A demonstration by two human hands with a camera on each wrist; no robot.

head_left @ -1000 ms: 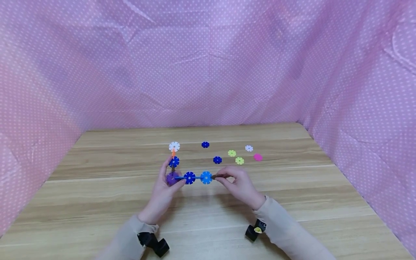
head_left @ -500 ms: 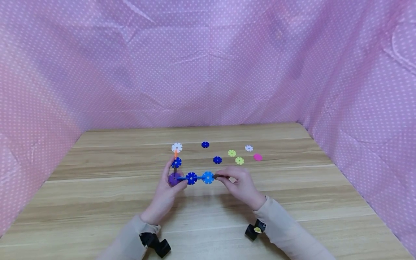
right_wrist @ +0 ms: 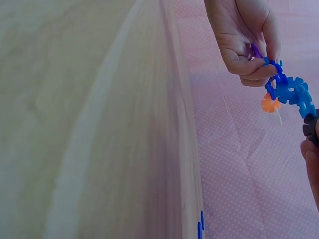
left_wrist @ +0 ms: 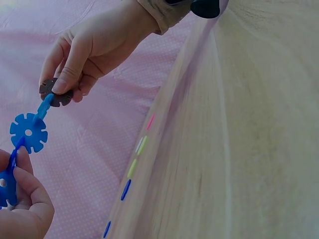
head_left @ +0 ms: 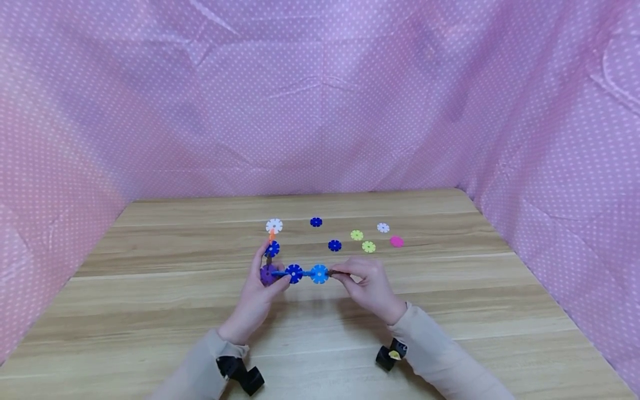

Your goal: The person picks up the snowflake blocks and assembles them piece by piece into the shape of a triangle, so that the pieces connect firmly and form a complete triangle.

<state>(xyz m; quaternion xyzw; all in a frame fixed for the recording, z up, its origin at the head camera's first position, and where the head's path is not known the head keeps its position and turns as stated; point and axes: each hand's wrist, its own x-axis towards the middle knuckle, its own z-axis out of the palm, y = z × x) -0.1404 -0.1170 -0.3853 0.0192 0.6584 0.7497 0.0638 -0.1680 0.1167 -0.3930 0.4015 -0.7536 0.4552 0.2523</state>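
Where the two hands met the work, a linked chain (head_left: 306, 273) of notched discs made an L shape, seemingly held above the wooden table (head_left: 175, 250). At its far left end was a white disc (head_left: 274, 225), then, coming nearer, an orange disc (head_left: 271, 235), a blue disc (head_left: 273, 248) and, at the corner, a purple disc (head_left: 267, 274). The left hand (head_left: 255, 297) gripped the chain near that corner, fingers curled, thumb beside a dark blue disc (head_left: 294, 273). Farther right came a light blue disc (head_left: 319, 274); behind it on the table lay a loose navy disc (head_left: 316, 222) and a second navy disc (head_left: 335, 245). The right hand (head_left: 370, 286) pinched a brown disc (left_wrist: 64, 98) between thumb and fingers at the chain's right end; how deeply its slot was seated could not be told. Beyond that hand lay two yellow-green discs (head_left: 369, 246), a paler white piece (head_left: 383, 228) and a pink disc (head_left: 396, 241).

The chain looked like thin plastic: probably light, stiff, smooth enough to slip a little, and not very fragile, though its slotted joints might twist or pop loose under a sideways push. The surest hold seemed to be on flat faces close beside a joint, with both sides supported. No brand, label or writing could be read.
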